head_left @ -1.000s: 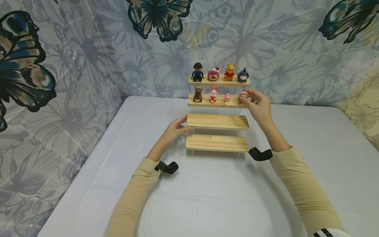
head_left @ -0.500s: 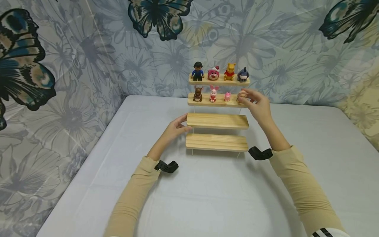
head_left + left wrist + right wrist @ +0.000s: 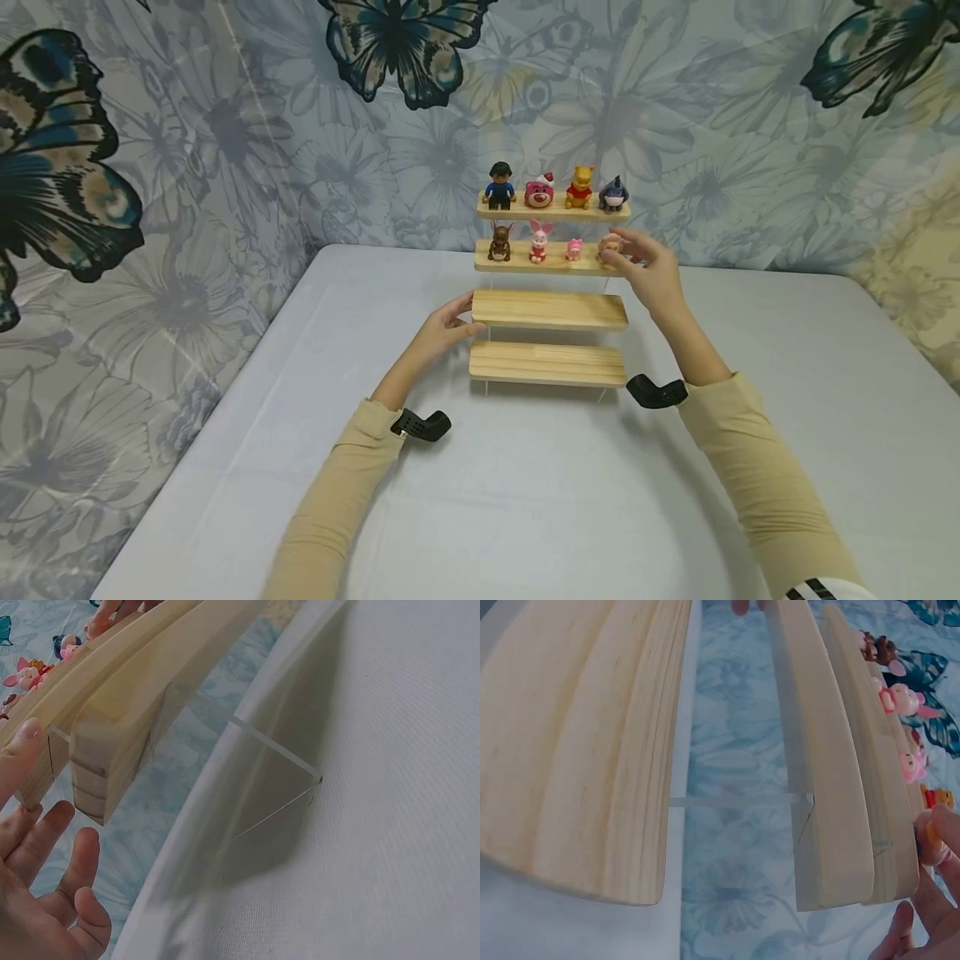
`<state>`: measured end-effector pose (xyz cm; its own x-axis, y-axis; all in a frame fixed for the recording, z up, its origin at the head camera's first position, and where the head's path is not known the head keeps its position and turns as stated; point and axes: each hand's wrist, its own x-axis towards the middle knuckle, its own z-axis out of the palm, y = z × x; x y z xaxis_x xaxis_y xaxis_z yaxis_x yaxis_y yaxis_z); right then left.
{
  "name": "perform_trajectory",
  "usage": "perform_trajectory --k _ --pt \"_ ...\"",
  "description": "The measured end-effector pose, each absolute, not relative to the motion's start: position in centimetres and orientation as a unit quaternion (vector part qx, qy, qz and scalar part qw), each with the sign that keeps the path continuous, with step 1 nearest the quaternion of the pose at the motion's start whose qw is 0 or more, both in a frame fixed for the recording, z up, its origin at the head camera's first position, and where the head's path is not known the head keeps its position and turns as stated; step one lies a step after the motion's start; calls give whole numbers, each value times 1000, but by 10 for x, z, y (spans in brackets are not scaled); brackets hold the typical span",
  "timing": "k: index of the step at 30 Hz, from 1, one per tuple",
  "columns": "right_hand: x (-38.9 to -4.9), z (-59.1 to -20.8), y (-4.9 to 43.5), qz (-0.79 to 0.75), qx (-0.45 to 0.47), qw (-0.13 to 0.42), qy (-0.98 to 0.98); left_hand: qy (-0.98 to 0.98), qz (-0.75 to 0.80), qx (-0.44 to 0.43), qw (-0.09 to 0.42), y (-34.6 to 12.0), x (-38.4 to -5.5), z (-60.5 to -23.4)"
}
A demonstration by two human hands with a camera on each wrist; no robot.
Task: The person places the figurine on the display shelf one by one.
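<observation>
A tiered wooden display stand (image 3: 551, 310) stands on the white table, its plank shelves carried on thin clear supports. My left hand (image 3: 442, 329) grips the left end of the second shelf from the bottom, thumb on one face and fingertips at the opposite edge in the left wrist view. At the right end of the shelf above, my right hand (image 3: 652, 271) pinches a small peach-coloured figurine (image 3: 609, 243), partly covered by the fingers. Beside it in that row are a small pink pig figurine (image 3: 573, 249), a rabbit-eared pink figurine (image 3: 538, 242) and a brown figurine (image 3: 499, 242).
On the top shelf stand a black-haired toy figure (image 3: 498, 186), a pink bear (image 3: 539, 191), a yellow bear in red (image 3: 579, 187) and a blue-grey donkey (image 3: 613, 194). A butterfly-and-flower cloth (image 3: 450, 158) hangs behind the white table (image 3: 480, 500).
My right fingers have shifted slightly, leaving more of the peach figurine showing at the shelf's right end. My left hand keeps its place on the stand.
</observation>
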<state>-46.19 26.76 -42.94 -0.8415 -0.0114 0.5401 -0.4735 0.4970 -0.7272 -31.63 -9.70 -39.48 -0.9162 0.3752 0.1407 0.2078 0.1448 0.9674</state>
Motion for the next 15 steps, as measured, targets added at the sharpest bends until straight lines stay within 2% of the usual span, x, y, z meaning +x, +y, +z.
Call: perform_trajectory --k 3,4,10,11,15 --pt "-462 -430 269 502 130 236 -822 749 629 198 64 -97 -316 -395" --pt "-448 -416 262 529 128 221 -809 748 630 199 64 -97 -316 -396" --pt "-438 -417 276 551 94 289 -777 738 640 193 87 -95 -317 -398" --pt "-450 -430 287 529 85 312 -784 739 640 188 90 -95 -318 -398" --pt "-449 -435 309 513 79 315 -794 753 625 178 107 -90 -318 -394"
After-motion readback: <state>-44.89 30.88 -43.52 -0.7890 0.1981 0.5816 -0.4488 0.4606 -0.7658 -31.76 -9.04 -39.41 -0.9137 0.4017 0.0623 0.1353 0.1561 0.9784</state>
